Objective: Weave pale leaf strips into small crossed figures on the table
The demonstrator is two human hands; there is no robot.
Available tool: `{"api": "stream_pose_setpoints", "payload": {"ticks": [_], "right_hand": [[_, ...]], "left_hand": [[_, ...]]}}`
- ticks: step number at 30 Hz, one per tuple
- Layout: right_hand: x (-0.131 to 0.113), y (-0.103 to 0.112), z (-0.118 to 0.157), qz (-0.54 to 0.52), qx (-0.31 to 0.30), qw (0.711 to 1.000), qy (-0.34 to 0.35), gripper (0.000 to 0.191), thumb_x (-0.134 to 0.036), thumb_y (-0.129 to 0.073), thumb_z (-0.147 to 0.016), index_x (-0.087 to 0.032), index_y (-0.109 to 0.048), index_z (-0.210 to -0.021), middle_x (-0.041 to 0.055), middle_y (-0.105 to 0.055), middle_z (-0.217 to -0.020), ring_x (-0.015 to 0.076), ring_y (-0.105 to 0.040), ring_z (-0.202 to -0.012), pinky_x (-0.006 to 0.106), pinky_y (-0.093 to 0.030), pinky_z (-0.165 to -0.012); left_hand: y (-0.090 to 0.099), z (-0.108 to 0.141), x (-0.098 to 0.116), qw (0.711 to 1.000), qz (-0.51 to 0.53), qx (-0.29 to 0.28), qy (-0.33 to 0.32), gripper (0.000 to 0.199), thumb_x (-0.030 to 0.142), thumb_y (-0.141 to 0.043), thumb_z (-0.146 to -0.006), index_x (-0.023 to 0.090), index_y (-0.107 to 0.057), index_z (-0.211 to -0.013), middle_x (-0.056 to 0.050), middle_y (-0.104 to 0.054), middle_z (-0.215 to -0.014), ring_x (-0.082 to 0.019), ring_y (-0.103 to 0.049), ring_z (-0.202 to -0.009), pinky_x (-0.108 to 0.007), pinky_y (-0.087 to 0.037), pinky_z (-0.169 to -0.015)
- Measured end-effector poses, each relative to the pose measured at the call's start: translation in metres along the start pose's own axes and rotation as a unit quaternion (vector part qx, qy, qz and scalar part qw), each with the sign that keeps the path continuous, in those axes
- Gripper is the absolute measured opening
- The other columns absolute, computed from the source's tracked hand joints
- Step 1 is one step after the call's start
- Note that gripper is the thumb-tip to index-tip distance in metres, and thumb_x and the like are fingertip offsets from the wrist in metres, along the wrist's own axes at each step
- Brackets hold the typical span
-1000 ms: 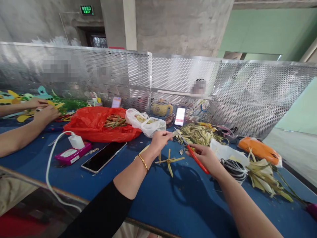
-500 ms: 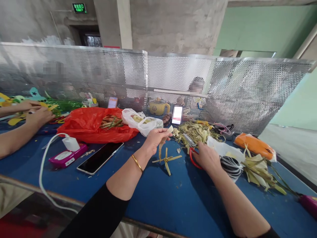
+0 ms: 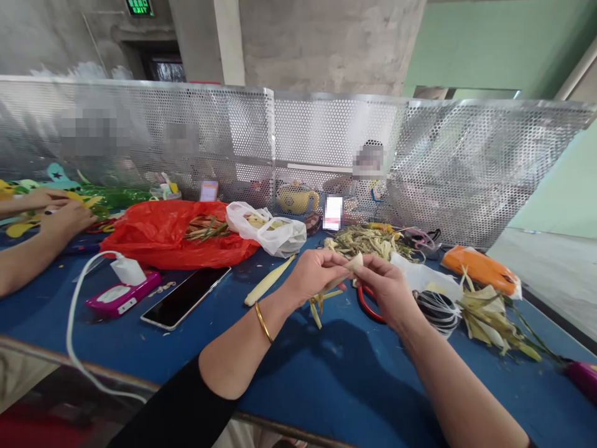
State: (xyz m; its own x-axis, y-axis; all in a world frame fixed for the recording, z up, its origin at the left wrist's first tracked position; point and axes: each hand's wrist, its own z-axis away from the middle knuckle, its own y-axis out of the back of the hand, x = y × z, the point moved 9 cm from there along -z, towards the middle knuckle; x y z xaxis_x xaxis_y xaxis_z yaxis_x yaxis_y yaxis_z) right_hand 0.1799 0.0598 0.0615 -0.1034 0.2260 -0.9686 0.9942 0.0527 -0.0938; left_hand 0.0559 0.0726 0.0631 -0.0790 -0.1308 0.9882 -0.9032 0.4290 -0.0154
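A pale piece of husk (image 3: 355,262) is pinched between my left hand (image 3: 313,274) and my right hand (image 3: 385,287), which nearly touch above the blue table. Below them lies a small star-shaped form of husk strips (image 3: 317,310), partly hidden by my left hand. The red-handled scissors (image 3: 368,306) rest on the table beside my right hand, their blades hidden. To the left of my left hand is a long pale husk (image 3: 270,281). Behind my hands sits a pile of dry husk strips (image 3: 364,241).
A red bag (image 3: 144,236), a white bag (image 3: 280,233), a black phone (image 3: 186,298) and a purple power strip (image 3: 124,300) lie left. Coiled wire (image 3: 437,311), husks (image 3: 489,317) and an orange packet (image 3: 480,269) lie right. Another person's hands (image 3: 68,218) work at far left.
My right hand has let go of the scissors and moved left to the husk piece. My left hand has shifted right. A long pale husk now shows on the table.
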Motion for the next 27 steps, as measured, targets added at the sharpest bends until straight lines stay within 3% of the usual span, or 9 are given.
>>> {"api": "stream_pose_setpoints", "payload": {"ticks": [5,8,13,15,17,20,23,25,27], "right_hand": [[-0.008,0.025,0.002,-0.005,0.122,0.992,0.029,0.028,-0.039,-0.082,-0.060,-0.017,-0.065,-0.066,-0.0026,-0.059,-0.057,0.0099,-0.050,-0.054,0.022,-0.040,-0.050],[-0.031,0.046,0.008,0.044,0.205,0.970,0.122,0.024,-0.038,-0.076,-0.069,-0.018,-0.062,-0.069,-0.0039,-0.056,-0.056,0.0097,-0.049,-0.051,0.023,-0.041,-0.048],[-0.063,0.061,0.023,0.133,0.292,0.917,0.235,0.015,-0.031,-0.067,-0.078,-0.018,-0.060,-0.078,-0.0028,-0.061,-0.061,0.0118,-0.057,-0.054,0.025,-0.047,-0.054],[-0.068,0.065,0.028,0.133,0.322,0.900,0.260,0.013,-0.029,-0.066,-0.079,-0.018,-0.059,-0.080,-0.0024,-0.062,-0.063,0.0127,-0.060,-0.056,0.027,-0.050,-0.057],[-0.071,0.068,0.032,0.128,0.345,0.884,0.287,0.013,-0.029,-0.065,-0.081,-0.018,-0.058,-0.082,-0.0017,-0.063,-0.067,0.0138,-0.063,-0.059,0.028,-0.052,-0.060],[-0.072,0.062,0.034,0.171,0.328,0.875,0.312,0.011,-0.028,-0.063,-0.083,-0.019,-0.057,-0.085,-0.0009,-0.064,-0.072,0.0152,-0.065,-0.065,0.029,-0.053,-0.062],[-0.074,0.036,0.033,0.323,0.247,0.849,0.338,0.005,-0.024,-0.060,-0.087,-0.020,-0.058,-0.086,0.0005,-0.065,-0.075,0.0143,-0.062,-0.066,0.027,-0.049,-0.063],[-0.073,0.007,0.037,0.453,0.163,0.789,0.381,0.006,-0.020,-0.056,-0.090,-0.020,-0.060,-0.086,0.0028,-0.066,-0.080,0.0143,-0.061,-0.069,0.027,-0.046,-0.065],[-0.064,-0.026,0.044,0.559,0.057,0.705,0.432,0.013,-0.018,-0.051,-0.092,-0.019,-0.061,-0.085,0.0044,-0.066,-0.080,0.0153,-0.058,-0.071,0.028,-0.042,-0.065]], "left_hand": [[0.011,-0.005,-0.003,0.989,-0.140,0.031,-0.016,0.019,0.035,-0.070,-0.074,0.018,-0.071,-0.082,-0.005,-0.074,-0.081,-0.018,-0.068,-0.073,-0.028,-0.051,-0.068],[0.026,-0.006,0.013,0.930,-0.359,0.043,-0.063,0.034,0.044,-0.078,-0.063,0.023,-0.075,-0.089,-0.005,-0.074,-0.092,-0.023,-0.066,-0.085,-0.028,-0.047,-0.073],[0.015,-0.005,-0.008,0.846,-0.514,-0.138,-0.037,0.014,0.031,-0.081,-0.057,0.027,-0.077,-0.070,-0.001,-0.073,-0.072,-0.020,-0.064,-0.071,-0.025,-0.040,-0.066],[0.014,-0.006,-0.016,0.834,-0.529,-0.153,-0.034,0.006,0.024,-0.079,-0.057,0.027,-0.075,-0.060,0.000,-0.069,-0.061,-0.018,-0.061,-0.064,-0.025,-0.039,-0.067],[0.018,-0.010,-0.016,0.830,-0.544,-0.113,-0.040,0.008,0.020,-0.077,-0.058,0.026,-0.073,-0.055,-0.001,-0.067,-0.057,-0.019,-0.061,-0.066,-0.027,-0.040,-0.071],[0.027,-0.014,0.003,0.845,-0.526,0.012,-0.092,0.009,0.023,-0.076,-0.060,0.023,-0.076,-0.070,-0.006,-0.073,-0.077,-0.025,-0.063,-0.085,-0.033,-0.040,-0.084],[0.031,-0.006,0.024,0.899,-0.394,0.130,-0.138,0.022,0.035,-0.064,-0.077,0.020,-0.075,-0.087,-0.010,-0.072,-0.099,-0.025,-0.062,-0.097,-0.034,-0.041,-0.088],[0.022,-0.005,0.005,0.967,-0.231,0.094,-0.044,0.044,0.053,-0.050,-0.085,0.016,-0.072,-0.076,-0.010,-0.072,-0.078,-0.021,-0.064,-0.074,-0.031,-0.045,-0.071],[0.000,-0.001,-0.021,0.995,-0.067,0.005,0.078,0.061,0.069,-0.042,-0.082,0.015,-0.069,-0.072,-0.009,-0.069,-0.069,-0.018,-0.062,-0.062,-0.029,-0.044,-0.058]]}}
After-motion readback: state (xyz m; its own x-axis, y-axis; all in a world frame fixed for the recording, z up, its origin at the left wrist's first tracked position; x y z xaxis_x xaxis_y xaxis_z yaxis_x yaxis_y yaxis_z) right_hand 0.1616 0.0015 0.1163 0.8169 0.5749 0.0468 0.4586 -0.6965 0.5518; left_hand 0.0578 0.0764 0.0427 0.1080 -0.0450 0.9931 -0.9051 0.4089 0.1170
